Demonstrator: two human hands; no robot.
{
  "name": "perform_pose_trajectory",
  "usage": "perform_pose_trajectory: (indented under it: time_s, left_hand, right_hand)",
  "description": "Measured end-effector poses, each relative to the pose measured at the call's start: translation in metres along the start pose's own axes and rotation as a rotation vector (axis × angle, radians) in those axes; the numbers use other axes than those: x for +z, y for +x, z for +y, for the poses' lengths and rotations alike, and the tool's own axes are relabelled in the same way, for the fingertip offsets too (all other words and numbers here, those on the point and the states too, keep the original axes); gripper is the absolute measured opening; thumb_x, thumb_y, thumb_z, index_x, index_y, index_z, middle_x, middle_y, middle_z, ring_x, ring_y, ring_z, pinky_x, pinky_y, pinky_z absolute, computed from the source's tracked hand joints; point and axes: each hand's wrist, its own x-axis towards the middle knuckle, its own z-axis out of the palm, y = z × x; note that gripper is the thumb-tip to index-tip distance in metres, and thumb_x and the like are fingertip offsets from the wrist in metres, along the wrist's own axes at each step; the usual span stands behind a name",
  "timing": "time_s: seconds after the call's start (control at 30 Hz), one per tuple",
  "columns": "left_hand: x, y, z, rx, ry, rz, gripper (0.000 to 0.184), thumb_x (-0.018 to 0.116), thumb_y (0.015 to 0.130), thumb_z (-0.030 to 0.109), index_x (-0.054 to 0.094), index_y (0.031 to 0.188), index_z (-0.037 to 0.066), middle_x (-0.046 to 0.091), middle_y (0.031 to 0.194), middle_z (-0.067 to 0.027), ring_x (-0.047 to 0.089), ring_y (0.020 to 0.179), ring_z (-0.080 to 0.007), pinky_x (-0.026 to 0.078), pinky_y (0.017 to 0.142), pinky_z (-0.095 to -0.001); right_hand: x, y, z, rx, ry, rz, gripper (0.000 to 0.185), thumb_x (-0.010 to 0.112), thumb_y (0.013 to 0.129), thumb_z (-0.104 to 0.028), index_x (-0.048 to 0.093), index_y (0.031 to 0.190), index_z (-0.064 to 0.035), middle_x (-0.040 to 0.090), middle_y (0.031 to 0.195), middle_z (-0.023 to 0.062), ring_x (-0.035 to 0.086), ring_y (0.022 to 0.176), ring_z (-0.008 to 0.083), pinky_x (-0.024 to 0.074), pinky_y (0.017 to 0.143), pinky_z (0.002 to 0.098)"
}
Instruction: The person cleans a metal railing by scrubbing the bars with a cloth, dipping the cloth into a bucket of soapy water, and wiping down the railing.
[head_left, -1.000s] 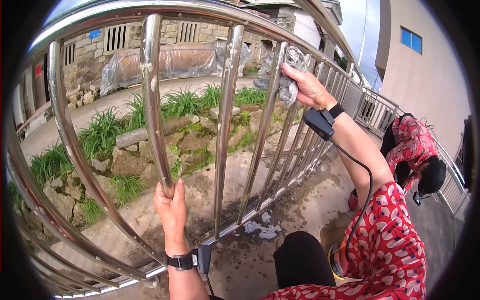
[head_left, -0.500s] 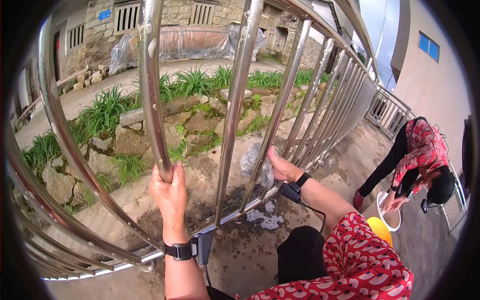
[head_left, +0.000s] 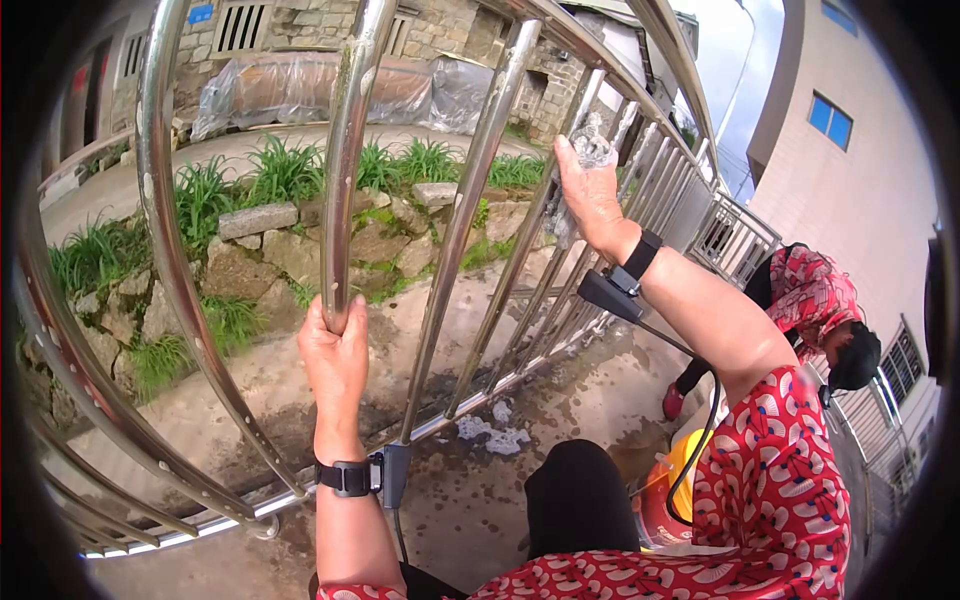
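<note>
My left hand [head_left: 335, 365] is wrapped round the lower part of an upright metal railing bar [head_left: 345, 200], spotted with white suds. Higher up and to the right, my right hand [head_left: 592, 200] presses a wet, foamy grey-white cloth [head_left: 592, 150] around another bar of the same railing. The cloth is crumpled and partly hidden by the fingers, so its exact kind is hard to make out. Both wrists wear black straps with small boxes and cables.
A red and yellow bucket [head_left: 662, 505] stands by my right side, partly behind my sleeve. Foam [head_left: 493, 435] lies on the wet concrete. Another person [head_left: 815, 290] bends over at the right. Beyond the railing runs a stone wall [head_left: 290, 255] with green plants.
My right hand has moved up with the cloth from near the railing's bottom to its upper part. My left hand keeps its grip. The view has shifted and the white bucket is hidden.
</note>
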Motion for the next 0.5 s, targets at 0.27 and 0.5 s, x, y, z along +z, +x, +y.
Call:
perform_pose_trajectory:
  time_s: [0.27,0.5]
  left_hand:
    - [0.001,0.0,0.007,-0.05,-0.068,-0.009,0.01,0.061,0.085,0.01,0.054,0.083,0.003,0.041,0.063,0.0087,0.033,0.058,-0.0021,0.031,0.051,-0.0194]
    - [0.001,0.002,-0.001,-0.019,-0.04,-0.007,0.009,0.061,0.086,0.009,0.055,0.084,0.003,0.044,0.064,0.008,0.035,0.059,-0.002,0.032,0.052,-0.0196]
  right_hand:
    - [-0.012,0.043,-0.042,-0.755,-0.995,0.292,0.08,0.069,0.071,-0.045,0.039,0.125,0.006,0.032,0.13,0.0173,0.037,0.111,0.0326,0.0384,0.087,0.0447]
    - [-0.008,0.05,-0.065,-0.99,-1.447,-0.165,0.04,0.059,0.076,-0.038,0.06,0.102,-0.0079,0.051,0.113,0.006,0.047,0.104,0.0212,0.0396,0.076,0.0386]
